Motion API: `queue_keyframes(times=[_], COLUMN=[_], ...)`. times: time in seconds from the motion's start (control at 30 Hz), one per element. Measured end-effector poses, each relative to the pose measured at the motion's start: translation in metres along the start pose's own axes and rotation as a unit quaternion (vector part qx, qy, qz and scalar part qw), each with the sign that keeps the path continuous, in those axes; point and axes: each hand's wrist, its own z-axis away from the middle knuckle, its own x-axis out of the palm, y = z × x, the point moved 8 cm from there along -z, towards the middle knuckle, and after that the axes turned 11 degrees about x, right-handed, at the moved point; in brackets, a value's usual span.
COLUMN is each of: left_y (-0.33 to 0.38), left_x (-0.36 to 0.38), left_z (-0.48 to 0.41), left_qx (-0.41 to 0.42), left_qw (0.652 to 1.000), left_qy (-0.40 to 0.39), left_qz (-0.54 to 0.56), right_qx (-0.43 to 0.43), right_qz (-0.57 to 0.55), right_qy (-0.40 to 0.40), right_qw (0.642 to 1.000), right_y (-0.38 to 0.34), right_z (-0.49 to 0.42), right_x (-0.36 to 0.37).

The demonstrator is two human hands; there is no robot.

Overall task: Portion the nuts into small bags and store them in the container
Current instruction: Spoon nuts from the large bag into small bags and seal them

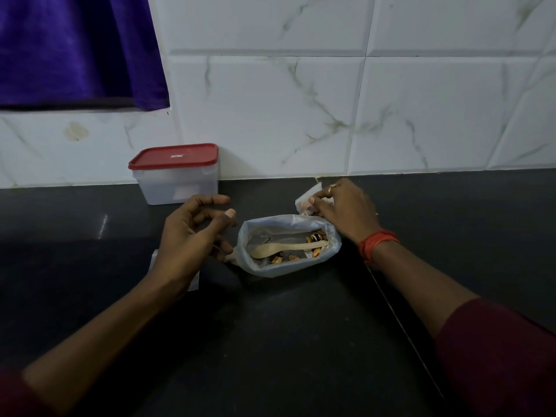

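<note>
black counter (270, 341), tiled wall (301, 100); left hand (189, 236) loosely curled; right hand (346, 209) pinches small bag (304, 201)

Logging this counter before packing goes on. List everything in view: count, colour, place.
counter: one, black, foreground
wall tiles: several, white marbled, behind
curtain: one, purple, top left
container: one, clear, red lid, back left against the wall tiles
large bag: one, translucent, open, counter centre
nuts: few, brown, in the large bag
spoon: one, cream, in the large bag
small bag: one, clear, behind the large bag
white sheet: count unclear, under left wrist
left hand: one, fingers loosely curled, empty, left of large bag
right hand: one, pinching the small bag; red wristband
</note>
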Motion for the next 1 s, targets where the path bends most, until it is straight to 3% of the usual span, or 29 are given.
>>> queue_keyframes(times=[0.17, 0.3, 0.43, 0.53, 0.6, 0.73, 0.87, 1.0], left_y=[0.001, 0.003, 0.011, 0.016, 0.019, 0.008, -0.012, -0.023], left_x=[0.000, -0.001, -0.012, -0.026, -0.035, -0.045, -0.060, -0.065], left_z=[0.000, -0.001, -0.005, -0.011, -0.015, -0.029, -0.034, -0.032], left_qx=[0.007, 0.014, 0.041, 0.079, 0.118, 0.097, -0.009, -0.052], left_qw=[1.000, 1.000, 0.998, 0.989, 0.969, 0.861, 0.840, 0.811], left_qy=[-0.013, -0.008, 0.021, 0.035, 0.016, -0.094, -0.187, -0.279], left_qz=[-0.007, -0.008, -0.037, -0.117, -0.218, -0.491, -0.510, -0.511], right_qx=[-0.037, -0.016, -0.025, -0.029, -0.055, -0.135, -0.243, -0.346], right_qz=[0.053, -0.024, 0.057, -0.024, -0.062, -0.102, -0.091, -0.070], right_qy=[-0.022, 0.000, 0.035, 0.046, 0.075, 0.086, 0.042, 0.003], right_qw=[0.998, 1.000, 0.997, 0.998, 0.994, 0.982, 0.965, 0.936], right_y=[-0.002, -0.004, -0.003, -0.009, -0.023, -0.065, -0.109, -0.133], right_z=[0.002, 0.005, 0.006, 0.009, 0.016, 0.042, 0.083, 0.121], right_x=[0.004, -0.005, -0.009, -0.015, -0.025, -0.036, -0.033, -0.025])
